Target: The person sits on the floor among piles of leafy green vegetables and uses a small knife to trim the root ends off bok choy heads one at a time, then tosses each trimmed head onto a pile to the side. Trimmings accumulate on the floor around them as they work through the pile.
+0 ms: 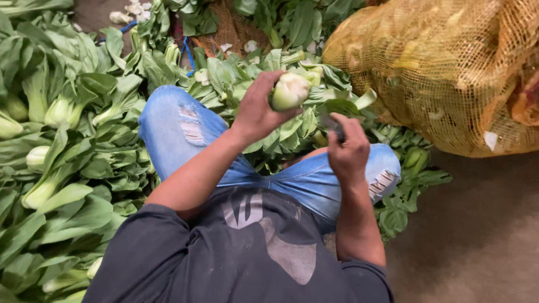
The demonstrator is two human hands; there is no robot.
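A head of bok choy is gripped in the left hand, the fingers curled around its pale green base, which is turned up and toward the right hand. The right hand is closed in a fist around a small dark object, apparently a knife, only a short dark part of which is seen above the fingers; whether a blade is there cannot be told. The two hands are held near each other but apart, above a pair of knees in torn blue jeans. A dark grey shirt is seen below the forearms. Heaps of loose bok choy are spread on the floor to the left of the left hand and beyond both hands. To the right of the right hand and beyond it, a bulging yellow mesh sack is set on the floor, filled with vegetables that cannot be told clearly.
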